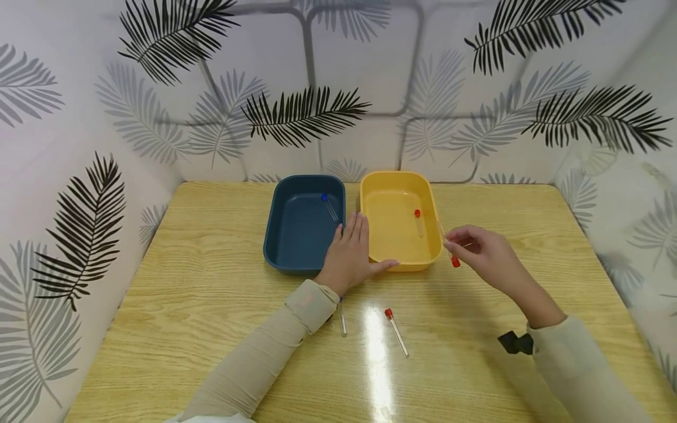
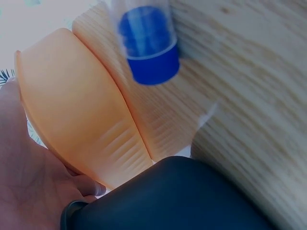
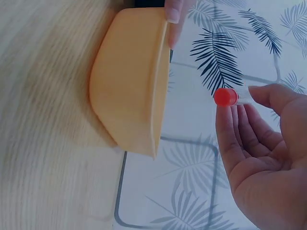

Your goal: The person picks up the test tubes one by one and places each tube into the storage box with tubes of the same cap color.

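Observation:
My right hand (image 1: 483,255) pinches a clear test tube with a red cap (image 3: 225,97) between thumb and fingers, just outside the right wall of the yellow bin (image 1: 402,266). The cap points down toward me in the head view. My left hand (image 1: 349,252) rests with straight fingers over the neighbouring rims of the yellow bin and the dark blue bin (image 1: 268,235), its thumb along the yellow front rim. One red-capped tube (image 1: 418,222) lies in the yellow bin. A blue-capped tube (image 1: 330,207) lies in the blue bin.
Another red-capped tube (image 1: 396,332) lies on the wooden table (image 1: 211,294) in front of the bins. Beside it is a blue-capped tube (image 1: 342,320), its cap end partly hidden by the left wrist. A leaf-patterned covering (image 1: 338,70) rises behind and beside the table.

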Tool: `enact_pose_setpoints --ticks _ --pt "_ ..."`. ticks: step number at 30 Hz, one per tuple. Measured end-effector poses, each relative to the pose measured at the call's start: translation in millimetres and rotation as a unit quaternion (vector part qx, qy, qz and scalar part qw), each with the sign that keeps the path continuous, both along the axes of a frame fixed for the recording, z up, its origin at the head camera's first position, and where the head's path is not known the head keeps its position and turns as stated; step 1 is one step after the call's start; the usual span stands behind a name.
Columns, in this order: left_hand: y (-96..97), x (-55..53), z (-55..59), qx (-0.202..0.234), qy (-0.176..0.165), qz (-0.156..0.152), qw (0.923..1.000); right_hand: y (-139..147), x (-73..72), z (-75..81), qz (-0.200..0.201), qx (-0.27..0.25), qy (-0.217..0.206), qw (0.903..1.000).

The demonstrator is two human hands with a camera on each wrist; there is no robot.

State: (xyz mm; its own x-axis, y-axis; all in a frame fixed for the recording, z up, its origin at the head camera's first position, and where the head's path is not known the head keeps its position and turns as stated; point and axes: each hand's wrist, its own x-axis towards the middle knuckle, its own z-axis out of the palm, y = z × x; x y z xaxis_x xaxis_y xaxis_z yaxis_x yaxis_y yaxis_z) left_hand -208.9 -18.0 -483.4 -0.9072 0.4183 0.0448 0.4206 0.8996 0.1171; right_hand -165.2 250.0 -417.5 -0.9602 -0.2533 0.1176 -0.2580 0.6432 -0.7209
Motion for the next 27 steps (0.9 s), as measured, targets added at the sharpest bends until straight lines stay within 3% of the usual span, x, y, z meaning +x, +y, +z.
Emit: enact_pose_setpoints --ticks 8,18,27 --pt "-0.8 0.2 -0.1 -0.007 -0.003 -0.001 1.0000 -9 -22.1 4.7 -0.020 -0.077 -0.052 0.9955" --pt "-2.4 0.4 0.4 -0.005 0.001 0.000 1.0000 -20 -47.0 7.7 -0.033 -0.186 -0.120 0.9746" --pt "-1.8 0.6 0.4 -0.014 0.000 0.001 0.9999 -32 -66.7 9.1 -0.028 -0.234 -0.166 0.9577"
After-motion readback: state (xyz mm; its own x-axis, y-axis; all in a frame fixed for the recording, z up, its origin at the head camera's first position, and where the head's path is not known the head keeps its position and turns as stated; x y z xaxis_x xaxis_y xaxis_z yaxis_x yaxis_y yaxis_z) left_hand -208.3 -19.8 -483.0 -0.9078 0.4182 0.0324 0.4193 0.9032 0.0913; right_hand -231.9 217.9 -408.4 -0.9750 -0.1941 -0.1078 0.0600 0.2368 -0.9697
